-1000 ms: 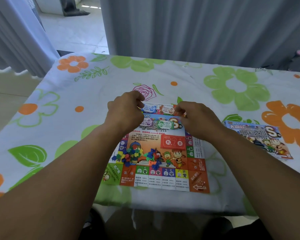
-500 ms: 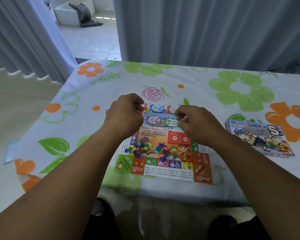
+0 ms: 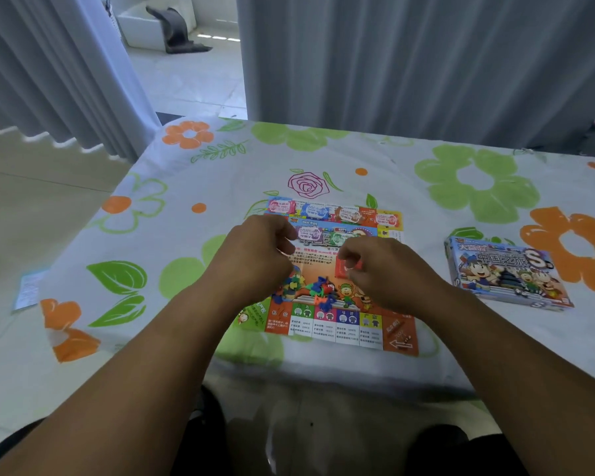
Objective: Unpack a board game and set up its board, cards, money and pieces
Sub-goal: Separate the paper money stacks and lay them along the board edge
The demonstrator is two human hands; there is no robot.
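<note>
Your game board [image 3: 345,325] lies flat on the flowered tablecloth [image 3: 426,201], near the table edge closest to you, and both your hands hover over its middle. Your left hand [image 3: 255,255] covers the board's left side with its fingers curled inward, thumb close to the forefinger. Whether anything is pinched there cannot be told, since the back of the hand hides the fingertips. Your right hand [image 3: 385,273] sits just beside it, fingers also curled and bunched, their tips at the red card stack [image 3: 345,266]. The frame is too blurred to show whether they grip a card or only touch it. Between and below your hands a loose pile of coloured plastic pieces [image 3: 310,290] rests on the board's centre picture, partly hidden under your left wrist. Along the board's far edge a row of money notes [image 3: 327,213] is laid side by side, and a second, shorter row of notes [image 3: 311,233] lies just nearer you, partly covered by your knuckles. The game box [image 3: 505,273] lies flat to the right, well apart from the board. A small paper slip [image 3: 28,290] sits at the tablecloth's left edge. Grey curtains [image 3: 426,63] hang behind the table, and through the gap in them you can see a pale floor with a dark object [image 3: 176,32] on it.
</note>
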